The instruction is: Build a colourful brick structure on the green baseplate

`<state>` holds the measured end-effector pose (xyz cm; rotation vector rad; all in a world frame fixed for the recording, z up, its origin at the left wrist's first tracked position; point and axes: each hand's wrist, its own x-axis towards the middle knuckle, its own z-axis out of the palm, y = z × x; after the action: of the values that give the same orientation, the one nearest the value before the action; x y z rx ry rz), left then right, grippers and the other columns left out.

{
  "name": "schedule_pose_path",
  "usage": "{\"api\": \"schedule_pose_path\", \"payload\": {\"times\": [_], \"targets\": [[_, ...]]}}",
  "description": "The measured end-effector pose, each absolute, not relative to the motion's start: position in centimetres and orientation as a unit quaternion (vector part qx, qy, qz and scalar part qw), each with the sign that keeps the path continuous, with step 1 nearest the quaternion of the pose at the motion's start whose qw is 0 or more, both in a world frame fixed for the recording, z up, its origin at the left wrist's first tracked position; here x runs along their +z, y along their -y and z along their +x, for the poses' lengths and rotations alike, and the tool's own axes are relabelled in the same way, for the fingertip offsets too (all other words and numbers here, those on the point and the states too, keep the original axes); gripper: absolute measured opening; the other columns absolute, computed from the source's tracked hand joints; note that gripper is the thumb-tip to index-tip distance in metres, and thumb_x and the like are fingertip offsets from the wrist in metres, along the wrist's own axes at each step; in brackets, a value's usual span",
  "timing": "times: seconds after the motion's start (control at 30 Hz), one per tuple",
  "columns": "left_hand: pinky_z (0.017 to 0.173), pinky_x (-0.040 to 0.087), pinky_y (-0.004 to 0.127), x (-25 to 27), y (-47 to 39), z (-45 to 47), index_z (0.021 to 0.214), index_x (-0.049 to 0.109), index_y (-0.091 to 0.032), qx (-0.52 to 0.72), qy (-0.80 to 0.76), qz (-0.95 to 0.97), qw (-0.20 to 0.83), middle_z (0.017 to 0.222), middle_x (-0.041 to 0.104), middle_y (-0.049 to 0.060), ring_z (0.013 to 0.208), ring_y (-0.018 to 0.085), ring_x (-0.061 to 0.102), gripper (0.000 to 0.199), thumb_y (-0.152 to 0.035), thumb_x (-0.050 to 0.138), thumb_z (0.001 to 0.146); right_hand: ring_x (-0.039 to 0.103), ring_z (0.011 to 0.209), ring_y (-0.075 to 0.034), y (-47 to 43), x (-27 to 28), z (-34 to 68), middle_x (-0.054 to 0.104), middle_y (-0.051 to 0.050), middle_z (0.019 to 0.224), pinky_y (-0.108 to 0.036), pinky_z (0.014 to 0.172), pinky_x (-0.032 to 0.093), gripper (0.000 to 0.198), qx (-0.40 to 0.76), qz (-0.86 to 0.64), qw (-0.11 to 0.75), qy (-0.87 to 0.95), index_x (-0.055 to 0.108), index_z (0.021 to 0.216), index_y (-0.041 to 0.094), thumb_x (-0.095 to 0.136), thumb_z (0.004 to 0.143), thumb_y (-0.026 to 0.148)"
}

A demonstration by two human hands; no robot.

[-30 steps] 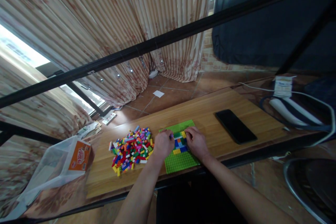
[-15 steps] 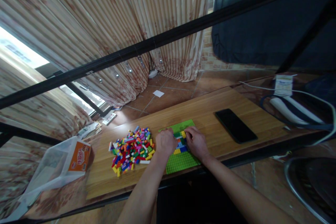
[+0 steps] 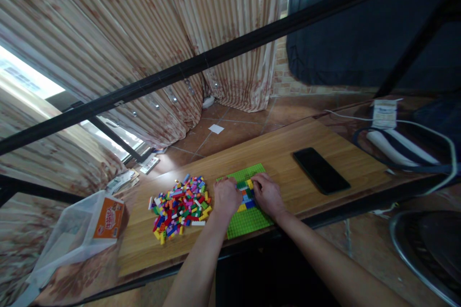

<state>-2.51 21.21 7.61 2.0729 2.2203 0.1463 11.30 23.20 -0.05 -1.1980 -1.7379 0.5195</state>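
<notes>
A green studded baseplate (image 3: 248, 226) lies on the wooden board, with a small patch of joined toy bricks (image 3: 246, 196) in blue, yellow, orange and green on it. My left hand (image 3: 227, 195) rests at the left side of this patch, its fingers curled closed; what they hold, if anything, is hidden. On the patch's right side, my right hand (image 3: 268, 195) has its thumb and fingers closed at a yellow brick (image 3: 249, 184) near the upper corner. Both hands partly cover the bricks. Left of the plate spreads a heap of loose multicoloured bricks (image 3: 183, 205).
A black phone (image 3: 320, 170) lies on the wooden board (image 3: 288, 144) to the right. At the left stands a clear plastic bin (image 3: 77, 230) with an orange label. A dark metal rail (image 3: 223, 55) crosses above the far side. A white cable (image 3: 425, 124) runs at the right.
The whole view has shifted slightly. My right fingertips sit a little higher at the yellow brick, and more of the green row beside it shows. My left hand has barely moved.
</notes>
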Motion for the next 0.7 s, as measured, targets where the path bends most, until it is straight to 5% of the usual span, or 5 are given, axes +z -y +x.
{"api": "schedule_pose_path", "payload": {"times": [0.47,0.7], "targets": [[0.077,0.048,0.027,6.0,-21.4,-3.4,0.091,0.074,-0.026,0.175,-0.789,0.564,0.17,0.093,0.074,0.001,0.089,0.018,0.066,0.02,-0.025,0.07,0.071,0.06,0.085,-0.019,-23.1,0.0,11.4,0.064,-0.008,0.088,-0.03,0.078,0.047,0.021,0.212,-0.49,0.46,0.71,0.062,0.084,0.018,0.043,0.082,0.009],[0.084,0.048,0.031,4.9,-21.0,-4.0,0.092,0.074,-0.026,0.222,-0.785,0.548,0.187,0.096,0.072,0.001,0.093,0.018,0.064,0.021,-0.028,0.072,0.071,0.06,0.083,-0.019,-23.2,-0.2,11.4,0.064,-0.007,0.087,-0.031,0.077,0.047,0.022,0.206,-0.487,0.465,0.71,0.063,0.084,0.019,0.042,0.081,0.009]]}}
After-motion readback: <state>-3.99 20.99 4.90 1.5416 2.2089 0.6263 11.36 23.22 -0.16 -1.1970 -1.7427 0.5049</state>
